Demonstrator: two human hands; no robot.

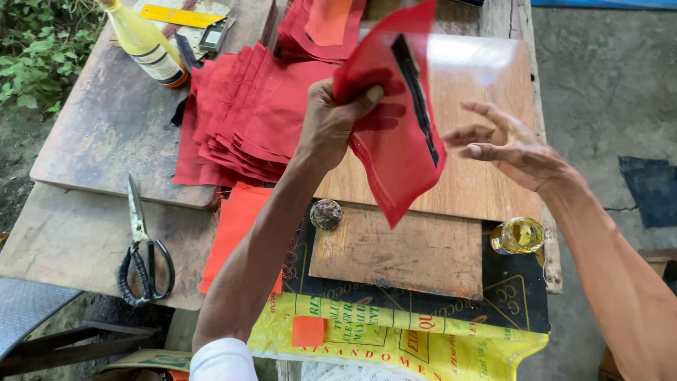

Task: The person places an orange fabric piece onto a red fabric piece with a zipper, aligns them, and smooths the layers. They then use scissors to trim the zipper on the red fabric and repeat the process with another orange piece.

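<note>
My left hand (pixel 331 123) grips a red fabric piece (pixel 398 148) with a black strip along it and holds it up above the wooden board (pixel 486 176). Just to the right of the piece, my right hand (pixel 511 144) hovers with fingers spread and nothing in it. A fanned stack of red fabric pieces (pixel 247 116) lies on the table to the left of my left hand. Orange fabric pieces (pixel 236 226) lie under my left forearm.
Large scissors (pixel 144 247) lie at the left on a worn board. A yellow bottle (pixel 148 42) stands at the top left. A small open jar of yellow liquid (pixel 518 235) sits at the right edge, and a small dark round lump (pixel 326 214) by the board. A yellow sack (pixel 395 339) hangs at the front.
</note>
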